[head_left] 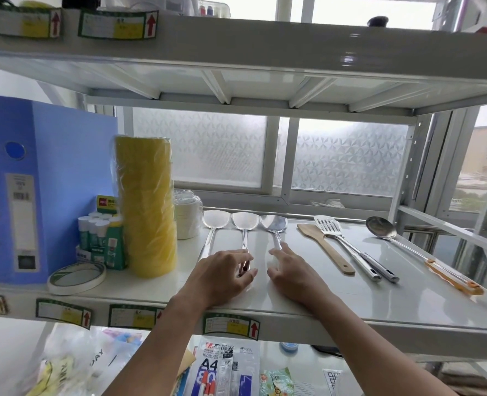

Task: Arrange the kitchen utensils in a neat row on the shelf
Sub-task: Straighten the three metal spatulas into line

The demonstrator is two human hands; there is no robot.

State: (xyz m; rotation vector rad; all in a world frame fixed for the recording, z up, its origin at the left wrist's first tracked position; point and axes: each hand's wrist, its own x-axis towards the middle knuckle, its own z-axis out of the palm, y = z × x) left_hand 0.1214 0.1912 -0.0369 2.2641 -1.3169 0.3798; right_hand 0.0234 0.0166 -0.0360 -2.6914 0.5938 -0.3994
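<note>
Three steel spatulas lie side by side on the white shelf (351,304), heads toward the window: a left one (214,221), a middle one (244,222) and a right one (273,224). My left hand (222,274) rests over the handles of the left and middle spatulas, fingers curled on the middle handle. My right hand (289,271) lies on the right spatula's handle, fingers spread. Further right lie a wooden spatula (325,247), a slotted steel turner (348,247) over another steel handle, and a ladle (380,227) with an orange handle, all angled.
Left on the shelf stand a yellow tape stack (146,204), glue sticks (99,238), a tape roll (76,277), white tape rolls (186,212) and blue binders (36,181). The upper shelf hangs close overhead. Stationery packs fill the shelf below.
</note>
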